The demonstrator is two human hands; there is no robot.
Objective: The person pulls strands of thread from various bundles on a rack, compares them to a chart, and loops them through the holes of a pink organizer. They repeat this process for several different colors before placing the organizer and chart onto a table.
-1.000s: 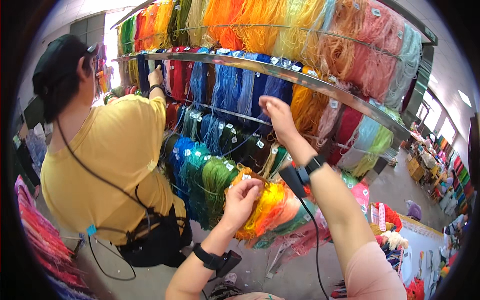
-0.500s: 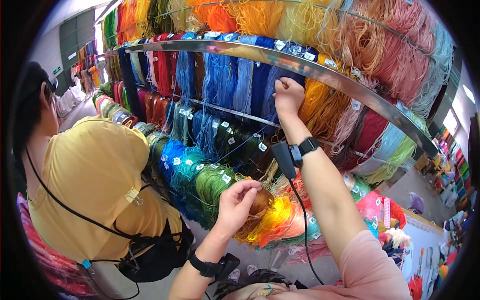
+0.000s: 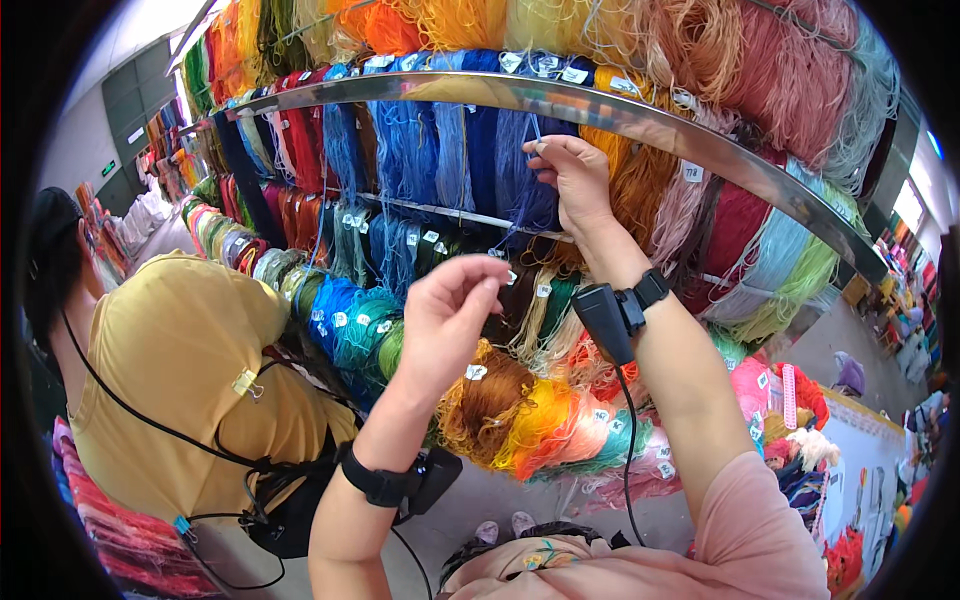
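Observation:
My right hand [image 3: 578,185] is raised in front of the blue skeins, just below the metal rail. Its thumb and forefinger pinch a thin blue yarn strand [image 3: 536,128], while the other fingers curl loosely. Behind the wrist hang dark blue yarn skeins [image 3: 513,170] with paper tags. Lower and to the left, my left hand [image 3: 445,320] is closed with thumb and fingertips together; whatever it holds is too small to make out. It hovers over the lower row, in front of green skeins and beside a brown yarn skein [image 3: 485,400].
A curved metal rail [image 3: 500,90] crosses before the upper racks of orange, yellow and pink yarn [image 3: 790,90]. A person in a yellow shirt [image 3: 190,350] stands close at my left, with black cables. At the right are a white board [image 3: 865,470] and more yarn.
My left hand has risen toward the racks. My right hand has turned, with its fingertips now showing the blue strand. The view has shifted slightly.

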